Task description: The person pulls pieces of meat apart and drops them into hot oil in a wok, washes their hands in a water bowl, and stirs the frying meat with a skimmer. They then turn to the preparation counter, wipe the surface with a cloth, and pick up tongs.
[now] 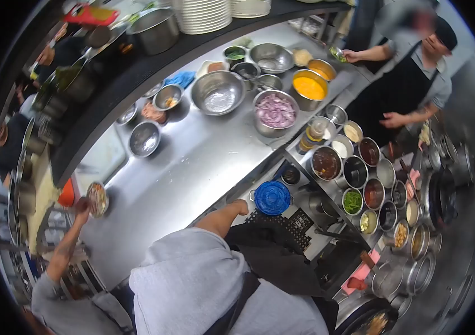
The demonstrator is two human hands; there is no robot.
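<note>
My left hand [241, 207] is beside the lower edge of the steel counter [184, 181], close to the left handle of a pot with a blue top [272, 197]. Something small and white shows at its fingers, which are too small and hidden to make out. The grey sleeve and bare forearm lead down to my body at the bottom. My right hand is not in view.
A co-worker's hand [82, 207] at the left holds a bowl [98, 199]. Another person [394, 95] stands upper right, holding greens. Bowls of onions [275, 111] and orange liquid [310, 88] sit on the counter; ingredient containers [373, 192] line the right.
</note>
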